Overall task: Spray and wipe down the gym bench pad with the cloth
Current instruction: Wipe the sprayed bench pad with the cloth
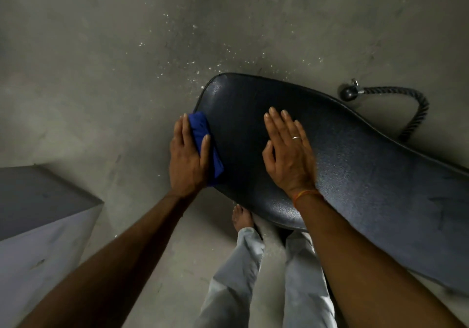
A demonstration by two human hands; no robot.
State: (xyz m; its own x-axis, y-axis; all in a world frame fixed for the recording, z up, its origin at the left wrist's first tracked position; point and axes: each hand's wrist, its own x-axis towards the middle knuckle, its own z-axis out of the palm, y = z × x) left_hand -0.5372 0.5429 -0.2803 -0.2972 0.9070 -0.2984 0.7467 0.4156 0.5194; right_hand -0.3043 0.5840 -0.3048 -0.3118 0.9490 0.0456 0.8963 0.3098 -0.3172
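Observation:
A long black gym bench pad [368, 165] runs from the centre to the lower right. My left hand [187, 155] presses a folded blue cloth [205, 145] against the pad's left side edge, fingers over the cloth. My right hand [289, 152] lies flat on top of the pad, fingers together and pointing away, holding nothing. It wears a ring, and an orange thread circles the wrist. No spray bottle is in view.
A black rope handle with a ball end [396, 104] lies on the concrete floor [101, 61] beyond the pad. A grey box [43, 221] stands at the lower left. My bare foot [242, 217] and grey trousers [253, 277] are below the pad's near edge.

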